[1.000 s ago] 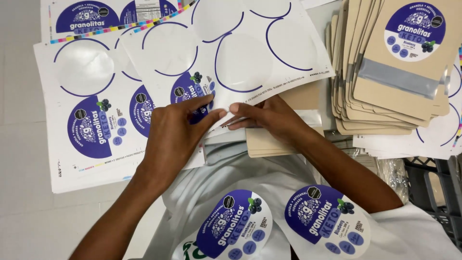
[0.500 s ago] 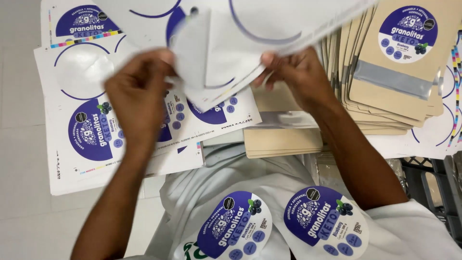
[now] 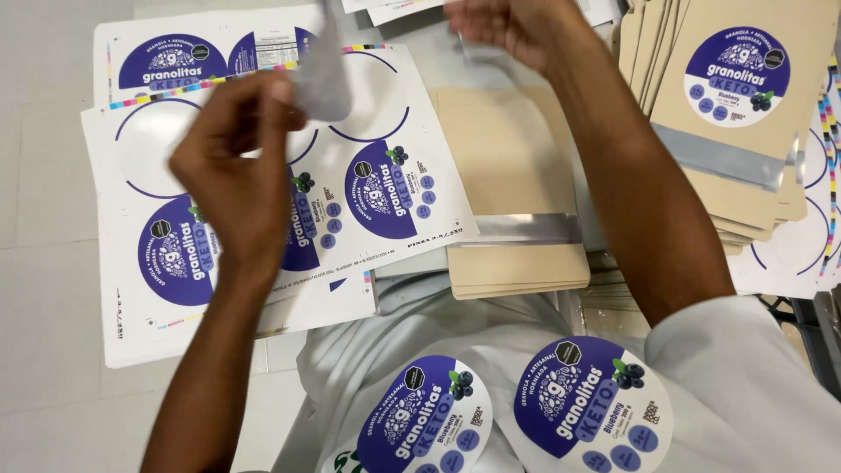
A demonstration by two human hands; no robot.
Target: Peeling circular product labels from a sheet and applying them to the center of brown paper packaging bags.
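Up high, backing scrap [image 3: 322, 83] between both hands.

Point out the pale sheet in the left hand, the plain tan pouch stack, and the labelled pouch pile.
pale sheet [image 3: 322, 88], head view, on its lower middle.
plain tan pouch stack [image 3: 504, 166], head view, on the top pouch's bare face.
labelled pouch pile [image 3: 674, 114], head view, on tan beside the round label.

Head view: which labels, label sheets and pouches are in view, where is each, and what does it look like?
Label sheets: overlapping at left, white with round purple labels and empty outlines.
Blank pouches: centre stack, flat tan with a silver strip.
Labelled pouches: fanned stack at upper right, tan, round purple label.
Two round labels: stuck on the white garment at the bottom, purple and white.
Pale sheet: pinched by the left hand.
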